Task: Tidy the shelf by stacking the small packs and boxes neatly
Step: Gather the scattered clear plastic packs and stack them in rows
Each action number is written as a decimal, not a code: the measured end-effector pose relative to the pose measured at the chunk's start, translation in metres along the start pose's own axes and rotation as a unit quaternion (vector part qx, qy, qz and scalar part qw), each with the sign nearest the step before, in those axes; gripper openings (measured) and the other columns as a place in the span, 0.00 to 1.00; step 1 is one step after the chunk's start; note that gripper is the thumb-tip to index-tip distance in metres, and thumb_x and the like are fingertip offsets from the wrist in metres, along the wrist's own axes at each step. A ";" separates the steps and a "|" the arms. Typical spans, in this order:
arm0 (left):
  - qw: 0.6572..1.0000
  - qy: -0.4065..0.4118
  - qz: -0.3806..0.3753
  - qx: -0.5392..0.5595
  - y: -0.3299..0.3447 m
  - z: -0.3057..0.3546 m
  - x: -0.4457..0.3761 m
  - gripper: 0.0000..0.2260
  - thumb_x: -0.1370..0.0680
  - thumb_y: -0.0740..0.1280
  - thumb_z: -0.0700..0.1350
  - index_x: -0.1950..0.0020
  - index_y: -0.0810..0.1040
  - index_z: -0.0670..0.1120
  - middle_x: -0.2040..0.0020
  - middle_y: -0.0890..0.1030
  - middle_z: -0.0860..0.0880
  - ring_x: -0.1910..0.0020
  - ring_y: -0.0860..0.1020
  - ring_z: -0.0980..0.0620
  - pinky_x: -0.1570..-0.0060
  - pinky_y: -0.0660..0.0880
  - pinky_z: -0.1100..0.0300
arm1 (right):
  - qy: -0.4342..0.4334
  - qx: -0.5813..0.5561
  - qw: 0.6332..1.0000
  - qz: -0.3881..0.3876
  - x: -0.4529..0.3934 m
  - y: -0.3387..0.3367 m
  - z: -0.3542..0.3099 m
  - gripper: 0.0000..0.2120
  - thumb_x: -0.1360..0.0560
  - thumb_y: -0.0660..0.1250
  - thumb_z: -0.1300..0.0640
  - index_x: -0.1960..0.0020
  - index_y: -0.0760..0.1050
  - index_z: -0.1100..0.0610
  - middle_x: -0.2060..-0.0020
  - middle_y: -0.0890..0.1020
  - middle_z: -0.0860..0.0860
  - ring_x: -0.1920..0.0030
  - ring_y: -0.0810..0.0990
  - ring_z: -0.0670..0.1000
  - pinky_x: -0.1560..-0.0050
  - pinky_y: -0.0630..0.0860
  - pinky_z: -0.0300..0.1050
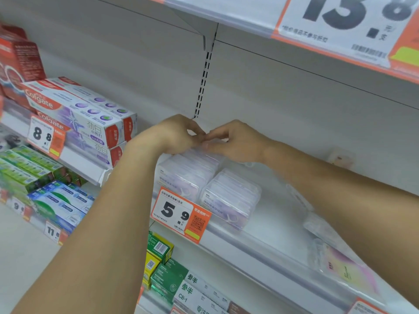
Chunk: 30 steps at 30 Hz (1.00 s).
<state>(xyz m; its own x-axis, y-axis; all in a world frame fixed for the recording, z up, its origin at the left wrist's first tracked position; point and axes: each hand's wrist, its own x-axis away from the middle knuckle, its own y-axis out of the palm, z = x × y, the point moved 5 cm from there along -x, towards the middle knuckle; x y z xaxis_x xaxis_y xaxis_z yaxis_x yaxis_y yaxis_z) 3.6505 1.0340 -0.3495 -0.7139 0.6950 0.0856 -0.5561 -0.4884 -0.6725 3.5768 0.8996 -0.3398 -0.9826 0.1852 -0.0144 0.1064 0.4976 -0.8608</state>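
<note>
Two stacks of small clear plastic floss-pick boxes sit side by side on the white shelf (pixel 272 214): the left stack (pixel 181 175) and a lower right stack (pixel 231 196). My left hand (pixel 179 134) and my right hand (pixel 235 139) meet fingertip to fingertip at the rear top of the left stack. Both hands have curled fingers that pinch the top clear box (pixel 204 152); most of that box is hidden under them. A loose clear pack (pixel 297 196) lies flat beside my right forearm.
A bagged floss pack (pixel 342 266) lies at the shelf's front right. Colgate toothpaste boxes (pixel 84 114) fill the shelf to the left, green boxes (pixel 167 277) the shelf below. A 5.9 price tag (pixel 179 214) hangs on the shelf edge. The upper shelf (pixel 294 26) overhangs closely.
</note>
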 end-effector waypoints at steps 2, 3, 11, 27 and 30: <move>1.000 0.000 -0.003 -0.012 0.000 -0.001 -0.001 0.10 0.25 0.70 0.53 0.44 0.80 0.56 0.49 0.83 0.48 0.52 0.82 0.45 0.46 0.79 0.52 | -0.033 0.042 0.995 0.084 0.001 -0.021 -0.002 0.10 0.23 0.69 0.51 0.44 0.84 0.48 0.42 0.82 0.47 0.42 0.80 0.48 0.37 0.73 0.45; 1.000 -0.001 -0.003 -0.018 0.000 -0.001 -0.001 0.11 0.25 0.71 0.52 0.44 0.80 0.56 0.48 0.82 0.48 0.51 0.82 0.45 0.45 0.78 0.52 | -0.041 0.067 0.987 0.137 0.002 -0.035 0.000 0.10 0.22 0.67 0.53 0.44 0.83 0.49 0.42 0.81 0.48 0.44 0.80 0.50 0.39 0.73 0.44; 0.999 0.003 -0.010 -0.051 0.002 0.003 0.001 0.15 0.24 0.68 0.50 0.37 0.76 0.57 0.43 0.80 0.49 0.50 0.82 0.44 0.45 0.78 0.51 | 0.261 -0.109 0.959 0.025 0.025 -0.044 0.095 0.36 0.27 0.70 0.39 0.26 0.64 0.53 0.35 0.77 0.50 0.42 0.80 0.55 0.42 0.79 0.56; 0.997 0.002 -0.011 -0.074 0.003 0.008 0.000 0.16 0.23 0.68 0.50 0.36 0.76 0.57 0.41 0.79 0.48 0.48 0.81 0.44 0.47 0.77 0.56 | 0.025 0.135 0.990 0.029 0.050 -0.082 0.060 0.24 0.36 0.81 0.59 0.44 0.80 0.42 0.41 0.79 0.41 0.43 0.79 0.44 0.47 0.78 0.44; 0.997 0.002 -0.015 -0.077 0.003 0.010 0.001 0.18 0.23 0.68 0.49 0.33 0.74 0.57 0.38 0.78 0.48 0.48 0.80 0.44 0.45 0.77 0.55 | 0.047 0.184 0.981 0.030 0.053 -0.079 0.049 0.22 0.39 0.83 0.52 0.47 0.80 0.45 0.45 0.78 0.45 0.50 0.81 0.49 0.58 0.80 0.44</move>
<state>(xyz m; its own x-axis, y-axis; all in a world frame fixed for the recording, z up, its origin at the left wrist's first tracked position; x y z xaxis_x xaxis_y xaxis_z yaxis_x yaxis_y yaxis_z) 3.6439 1.0278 -0.3443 -0.6967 0.7096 0.1046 -0.5047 -0.3814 -0.7745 3.5087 0.8281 -0.2975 -0.9558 0.2914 -0.0388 0.0845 0.1461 -0.9857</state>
